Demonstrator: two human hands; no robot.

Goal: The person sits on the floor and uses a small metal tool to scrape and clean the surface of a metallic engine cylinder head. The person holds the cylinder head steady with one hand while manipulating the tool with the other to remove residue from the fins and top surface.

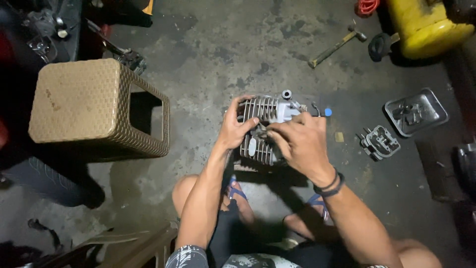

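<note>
A grey finned engine cylinder [263,106] stands on the stained concrete floor in front of my knees. My left hand [237,128] grips its left side, thumb across the fins. My right hand [299,141], with dark bands on the wrist, lies over the middle of the cylinder, fingers pinched on a small part that I cannot make out. A blue-tipped tool [325,112] sticks out just to the right of the cylinder.
A tan woven stool [84,106] stands at the left. A hammer [337,47] lies at the back, near a yellow container [426,27]. A metal tray [416,111] with small parts and an engine cover piece [380,142] sit at the right.
</note>
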